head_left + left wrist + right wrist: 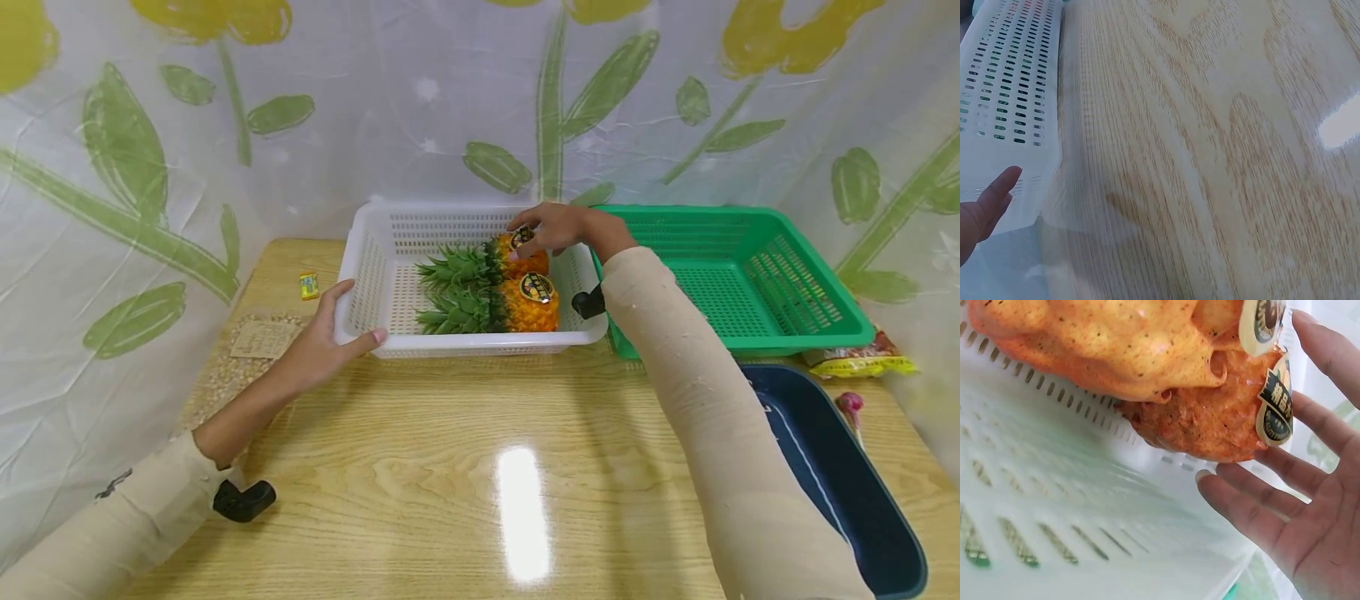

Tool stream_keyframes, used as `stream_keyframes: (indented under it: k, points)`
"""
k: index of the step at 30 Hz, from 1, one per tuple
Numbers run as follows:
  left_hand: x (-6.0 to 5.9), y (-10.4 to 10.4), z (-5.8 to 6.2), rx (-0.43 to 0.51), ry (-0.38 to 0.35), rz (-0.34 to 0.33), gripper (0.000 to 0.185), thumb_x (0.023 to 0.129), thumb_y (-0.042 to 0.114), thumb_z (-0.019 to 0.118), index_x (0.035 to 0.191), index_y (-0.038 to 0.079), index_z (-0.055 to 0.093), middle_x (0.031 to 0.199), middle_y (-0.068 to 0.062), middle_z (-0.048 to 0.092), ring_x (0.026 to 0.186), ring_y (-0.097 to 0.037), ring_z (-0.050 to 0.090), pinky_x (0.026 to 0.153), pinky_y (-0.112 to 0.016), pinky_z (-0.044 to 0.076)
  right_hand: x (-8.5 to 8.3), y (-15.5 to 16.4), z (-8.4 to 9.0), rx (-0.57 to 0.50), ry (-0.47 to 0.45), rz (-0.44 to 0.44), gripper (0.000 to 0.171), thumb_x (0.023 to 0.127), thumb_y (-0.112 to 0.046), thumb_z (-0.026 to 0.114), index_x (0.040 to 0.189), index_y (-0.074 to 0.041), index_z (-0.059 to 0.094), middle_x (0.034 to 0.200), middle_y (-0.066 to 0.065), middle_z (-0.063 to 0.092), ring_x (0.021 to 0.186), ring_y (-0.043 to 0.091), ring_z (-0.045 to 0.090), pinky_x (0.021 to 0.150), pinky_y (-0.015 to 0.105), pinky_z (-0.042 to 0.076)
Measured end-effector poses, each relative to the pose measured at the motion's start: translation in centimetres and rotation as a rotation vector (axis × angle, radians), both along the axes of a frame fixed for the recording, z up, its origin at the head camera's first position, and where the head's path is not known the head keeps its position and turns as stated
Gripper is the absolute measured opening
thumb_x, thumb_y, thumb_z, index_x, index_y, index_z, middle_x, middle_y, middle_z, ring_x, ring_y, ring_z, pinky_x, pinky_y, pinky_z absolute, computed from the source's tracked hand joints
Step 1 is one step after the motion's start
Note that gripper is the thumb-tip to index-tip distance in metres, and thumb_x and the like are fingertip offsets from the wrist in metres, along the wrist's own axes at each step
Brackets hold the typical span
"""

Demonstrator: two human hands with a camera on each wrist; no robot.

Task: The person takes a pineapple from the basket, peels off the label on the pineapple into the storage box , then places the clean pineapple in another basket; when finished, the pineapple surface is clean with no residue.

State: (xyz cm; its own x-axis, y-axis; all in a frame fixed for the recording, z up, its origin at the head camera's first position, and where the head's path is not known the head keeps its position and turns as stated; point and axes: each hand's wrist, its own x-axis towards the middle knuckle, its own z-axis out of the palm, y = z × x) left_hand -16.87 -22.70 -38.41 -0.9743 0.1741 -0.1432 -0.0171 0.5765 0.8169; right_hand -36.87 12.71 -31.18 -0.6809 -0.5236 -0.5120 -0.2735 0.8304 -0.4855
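Observation:
Two orange pineapples with green leafy crowns lie side by side in the white slotted basket (480, 340), crowns to the left. The near pineapple (525, 315) and the far pineapple (531, 260) each carry a dark round label. My right hand (558, 227) reaches over the basket's back right part, at the far pineapple. In the right wrist view its fingers (1250, 509) spread loosely beside the labelled orange body, the thumb apart from them. My left hand (324, 342) rests at the basket's front left corner, thumb over the rim, fingers extended along the outer left side.
Right of the white basket stands a green basket (750, 342). A dark blue tray (817, 467), a snack bag (862, 358) and a pink lollipop (850, 405) lie nearer on the right. At left are a small yellow packet (308, 286) and a clear bag of pale grains (225, 375).

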Motion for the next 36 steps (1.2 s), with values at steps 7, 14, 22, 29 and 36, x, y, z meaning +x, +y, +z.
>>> stream_keyframes:
  k: [7,14,22,29,36]
  points:
    - [0.03,0.07,-0.02,0.017,0.005,-0.002,0.100,0.095,0.048,0.064,0.161,0.024,-0.007,0.153,-0.035,0.031,0.137,-0.050,0.041,0.106,-0.066,0.039,-0.25,-0.48,-0.09,0.045,-0.016,-0.001,0.077,0.093,-0.047,0.069,0.157,-0.023,0.034,0.168,0.010,0.014,0.144,0.033,0.037,0.105,0.048,0.048]
    - [-0.06,-0.05,-0.16,0.034,0.006,-0.008,0.098,0.096,0.047,0.064,0.161,0.024,-0.006,0.152,-0.034,0.033,0.135,-0.049,0.043,0.104,-0.063,0.041,-0.35,-0.60,-0.13,0.052,-0.015,0.016,0.077,0.093,-0.041,0.071,0.157,-0.022,0.034,0.168,0.009,0.013,0.142,0.032,0.039,0.105,0.048,0.048]
    - [-0.17,-0.16,-0.36,0.051,0.021,-0.009,0.098,0.096,0.045,0.065,0.161,0.023,-0.004,0.152,-0.033,0.033,0.134,-0.048,0.044,0.103,-0.061,0.043,-0.62,-0.61,-0.55,0.040,-0.019,0.022,0.076,0.095,-0.030,0.070,0.159,-0.023,0.029,0.169,0.009,0.008,0.139,0.032,0.042,0.106,0.049,0.048]
    - [-0.23,-0.11,-0.40,0.060,0.021,-0.013,0.098,0.096,0.044,0.065,0.161,0.023,-0.004,0.152,-0.033,0.033,0.134,-0.049,0.044,0.103,-0.062,0.044,-0.49,-0.76,-0.59,0.063,-0.007,0.032,0.076,0.095,-0.027,0.071,0.158,-0.024,0.030,0.169,0.010,0.008,0.140,0.032,0.041,0.105,0.047,0.048]
    - [-0.17,-0.10,-0.27,0.057,0.020,-0.013,0.098,0.096,0.044,0.065,0.161,0.023,-0.004,0.151,-0.033,0.034,0.133,-0.049,0.046,0.104,-0.062,0.043,-0.57,-0.91,-0.64,0.077,0.009,0.051,0.084,0.092,-0.036,0.074,0.160,-0.022,0.026,0.169,0.011,0.009,0.136,0.031,0.045,0.104,0.047,0.048]
